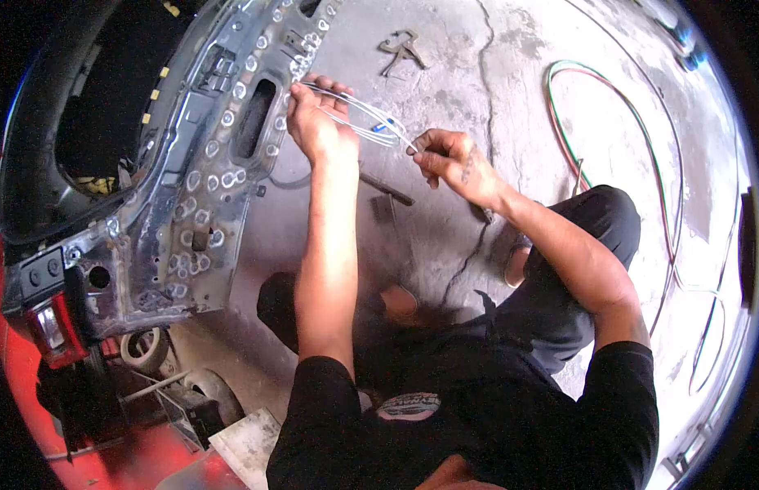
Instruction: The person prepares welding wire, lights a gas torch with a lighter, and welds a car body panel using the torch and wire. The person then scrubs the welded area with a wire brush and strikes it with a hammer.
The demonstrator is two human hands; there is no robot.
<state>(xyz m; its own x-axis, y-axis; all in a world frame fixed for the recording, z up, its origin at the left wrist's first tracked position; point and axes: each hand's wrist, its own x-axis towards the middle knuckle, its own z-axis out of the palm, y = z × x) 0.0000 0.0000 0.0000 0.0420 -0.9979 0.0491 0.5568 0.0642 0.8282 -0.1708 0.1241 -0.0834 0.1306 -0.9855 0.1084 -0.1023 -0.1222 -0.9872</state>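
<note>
A loose coil of thin white wire (359,108) stretches between my two hands. My left hand (320,118), palm up with its fingers curled, holds the looped side of the coil. Thumb and fingers of my right hand (453,166) pinch the strands at the other side. A small blue piece (382,126) shows among the strands; I cannot make out what it is. Close to my left hand stands a bare metal car body panel (204,192) with many round ground or welded spots and a long oval slot.
On the concrete floor ahead lies a rusty clamp-like tool (402,54). A dark bar-shaped tool (386,188) lies below my hands. Red and green hoses (661,163) loop on the right. Wheeled equipment (204,396) stands at lower left beside the panel.
</note>
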